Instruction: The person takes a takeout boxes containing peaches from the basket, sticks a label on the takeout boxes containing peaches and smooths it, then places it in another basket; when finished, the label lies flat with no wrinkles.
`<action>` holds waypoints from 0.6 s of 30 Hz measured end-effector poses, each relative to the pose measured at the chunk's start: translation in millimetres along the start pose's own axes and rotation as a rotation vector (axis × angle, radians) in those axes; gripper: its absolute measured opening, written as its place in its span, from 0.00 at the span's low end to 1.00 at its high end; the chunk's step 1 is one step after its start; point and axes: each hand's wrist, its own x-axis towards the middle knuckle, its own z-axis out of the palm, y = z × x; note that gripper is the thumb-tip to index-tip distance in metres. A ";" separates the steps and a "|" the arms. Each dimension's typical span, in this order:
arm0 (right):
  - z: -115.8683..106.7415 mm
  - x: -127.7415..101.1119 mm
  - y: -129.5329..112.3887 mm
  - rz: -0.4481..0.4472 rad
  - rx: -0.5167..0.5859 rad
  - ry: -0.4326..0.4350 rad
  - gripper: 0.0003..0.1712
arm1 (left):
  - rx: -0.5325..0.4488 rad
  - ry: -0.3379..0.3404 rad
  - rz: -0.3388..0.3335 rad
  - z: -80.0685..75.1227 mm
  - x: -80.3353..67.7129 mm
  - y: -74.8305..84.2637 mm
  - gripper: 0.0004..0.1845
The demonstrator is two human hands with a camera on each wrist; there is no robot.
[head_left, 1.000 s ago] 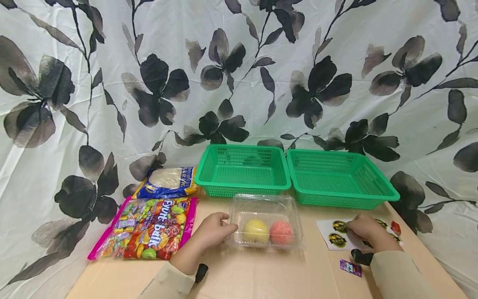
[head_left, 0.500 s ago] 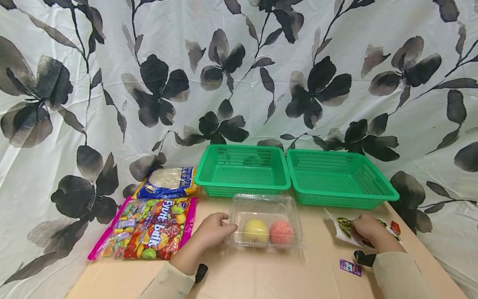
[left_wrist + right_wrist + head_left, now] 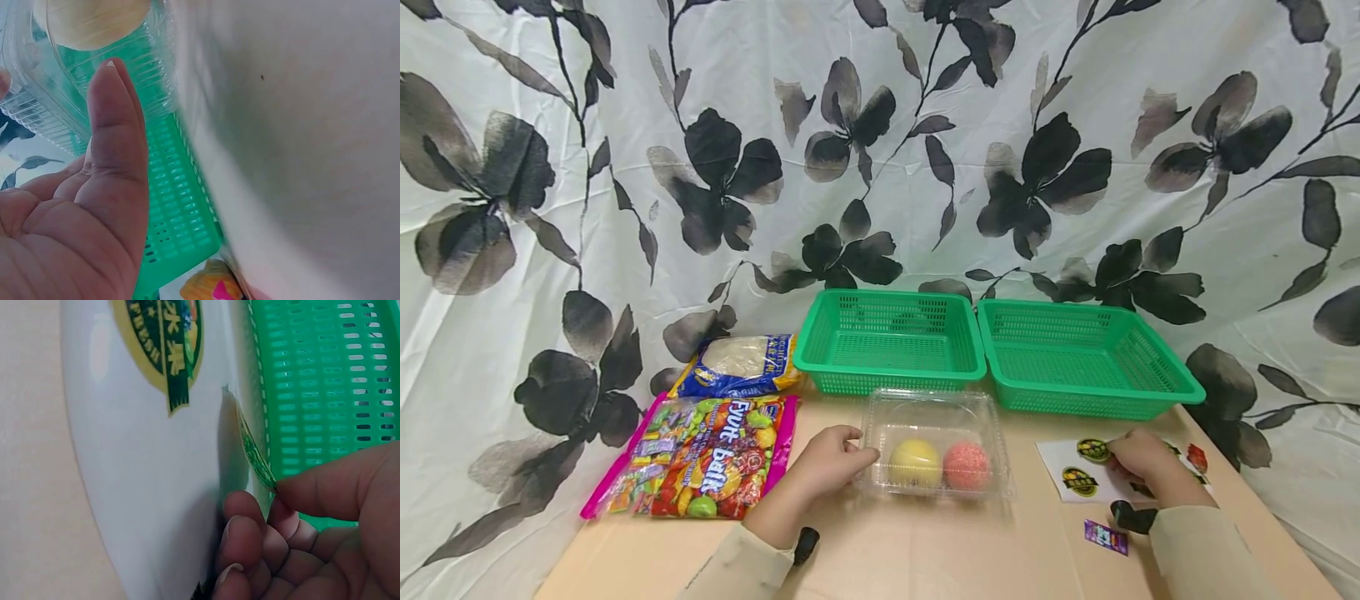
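Note:
A clear plastic clamshell box (image 3: 936,417) lies at the middle of the table with a yellow ball (image 3: 914,463) and a pink ball (image 3: 966,466) inside. My left hand (image 3: 831,462) rests against its left side; the left wrist view shows a straight finger (image 3: 115,125) along the box (image 3: 37,94). To the right lies a white sticker sheet (image 3: 1067,467). My right hand (image 3: 1138,467) is on it and pinches the edge of a round green-and-yellow sticker (image 3: 256,453), peeled partly off the sheet (image 3: 144,487). A second sticker (image 3: 165,344) stays flat.
Two empty green baskets (image 3: 889,342) (image 3: 1078,358) stand side by side behind the box. A bright candy bag (image 3: 700,458) and a blue-white bag (image 3: 737,367) lie at the left. A small purple label (image 3: 1105,537) is near my right wrist. A flowered cloth hangs behind.
The sticker sheet's left edge rose off the table half a second ago and now lies flat again, with my right hand still at the sticker. The left hand has not moved.

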 end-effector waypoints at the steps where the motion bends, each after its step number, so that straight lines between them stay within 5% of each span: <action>1: -0.7 -0.1 0.1 0.006 0.008 -0.003 0.15 | 0.002 0.002 0.002 0.0 -0.1 0.0 0.36; 13: -7.9 -4.4 0.6 0.059 0.033 0.009 0.16 | 0.050 0.028 0.031 -3.0 -1.9 -0.5 0.35; 18: -11.9 -10.8 -3.7 -0.002 -0.007 0.055 0.25 | 0.077 0.060 0.026 -4.2 -0.1 -0.7 0.29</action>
